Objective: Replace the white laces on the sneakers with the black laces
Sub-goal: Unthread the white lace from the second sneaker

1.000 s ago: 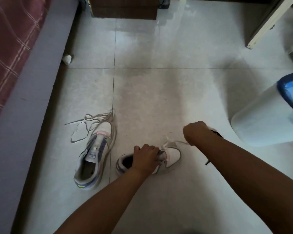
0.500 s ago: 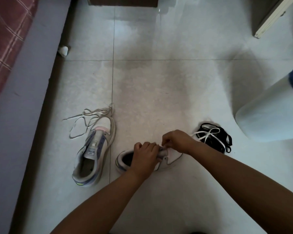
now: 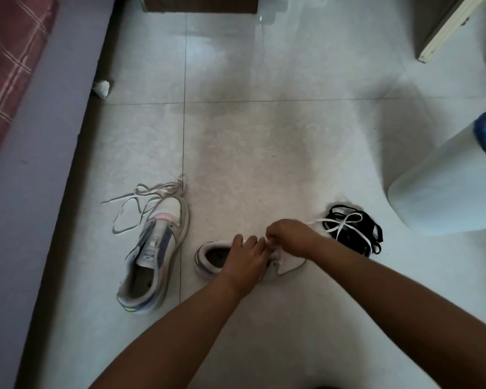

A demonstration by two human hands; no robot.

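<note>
Since a second ago the right hand (image 3: 291,238) has come back from out by the toe to the middle of the nearer sneaker (image 3: 250,258), fingers curled and pinching the white lace (image 3: 345,224) at the eyelets. Beside it the left hand (image 3: 246,258) keeps its grip on the upper of that shoe, fingers curled over the tongue area, just beside the dark, rounded opening at the heel. This sneaker lies on the floor (image 3: 264,150) with its pale, smooth toe pointing right.

From the right hand the flat white lace runs out to the right and lies looped across a loose bundle of black laces (image 3: 354,234), thin flat cords in a heap on the tiles.

To the left stands the other sneaker (image 3: 155,254), well apart from the hands: a white upper with blue-violet panels, a pink band across the forefoot and a yellow-green spot at the heel. Its tongue carries a small label with printing too small to read. Its own pulled lace (image 3: 141,203), flat and off-white, sprawls in loops just beyond its toe.

Glossy pale tiles with dark grout lines make up the floor. A smooth white bin (image 3: 443,189) with a blue liner stands at the right, and a bed (image 3: 26,122) with red checked cloth lies along the left.
</note>
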